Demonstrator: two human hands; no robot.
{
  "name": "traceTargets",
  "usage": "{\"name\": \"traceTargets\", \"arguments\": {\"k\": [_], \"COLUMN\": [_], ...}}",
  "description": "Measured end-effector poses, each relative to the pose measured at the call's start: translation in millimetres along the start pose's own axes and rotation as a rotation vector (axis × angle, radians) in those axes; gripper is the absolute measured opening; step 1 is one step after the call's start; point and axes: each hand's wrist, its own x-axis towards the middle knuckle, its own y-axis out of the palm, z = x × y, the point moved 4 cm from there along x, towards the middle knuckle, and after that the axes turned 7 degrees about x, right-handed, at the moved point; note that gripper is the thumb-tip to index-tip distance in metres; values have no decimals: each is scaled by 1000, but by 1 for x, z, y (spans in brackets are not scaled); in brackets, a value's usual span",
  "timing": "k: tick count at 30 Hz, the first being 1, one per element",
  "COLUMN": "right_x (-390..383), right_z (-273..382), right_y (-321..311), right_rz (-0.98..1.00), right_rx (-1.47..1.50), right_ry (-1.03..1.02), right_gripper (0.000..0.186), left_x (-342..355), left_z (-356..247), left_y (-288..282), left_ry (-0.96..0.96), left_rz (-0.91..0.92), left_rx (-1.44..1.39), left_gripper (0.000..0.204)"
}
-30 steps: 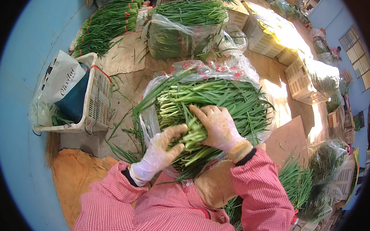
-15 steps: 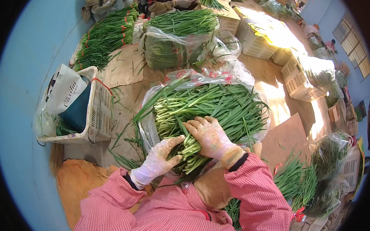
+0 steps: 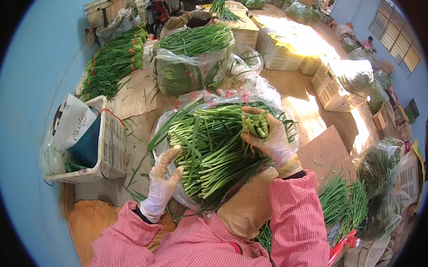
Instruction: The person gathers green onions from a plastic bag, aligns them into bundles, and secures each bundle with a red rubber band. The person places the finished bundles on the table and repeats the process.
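A big heap of green chives (image 3: 208,157), pale stem ends mostly to the left, lies in an opened clear plastic bag (image 3: 191,100) in front of me. My right hand (image 3: 276,141), in a stained white glove, is closed around a small bunch of chives (image 3: 256,124) above the heap's right side. The stem ends of that bunch point up at me; its leaves are hidden behind the hand. At the heap's left edge my gloved left hand (image 3: 161,186) is open, thumb and fingers apart, holding nothing.
Left stands a white plastic crate (image 3: 113,143) holding bags. Beyond the heap is another filled bag of chives (image 3: 185,72), and banded bundles (image 3: 114,64) lie far left. Loose chives (image 3: 342,201) are at my right, beside a cardboard sheet (image 3: 330,150). A co-worker (image 3: 164,9) sits at the back.
My right hand has lifted a bunch of chives off the heap, turning its stem ends upward. My left hand has drawn back left and opened. The view has shifted slightly.
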Motion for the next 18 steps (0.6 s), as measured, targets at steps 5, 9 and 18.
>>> {"name": "traceTargets", "arguments": {"k": [5,9,18], "right_x": [-7,-9,-21], "right_z": [-1,-9,-33], "right_y": [13,13,13], "right_rz": [34,24,-117], "right_rx": [85,13,-78], "right_ry": [31,-61,-160], "right_gripper": [64,66,73], "left_x": [19,52,29], "left_z": [-62,-77,-106], "left_y": [42,89,138], "left_ry": [123,131,321], "left_rz": [77,123,20], "left_rx": [-309,-367,-119], "left_gripper": [70,83,93]}}
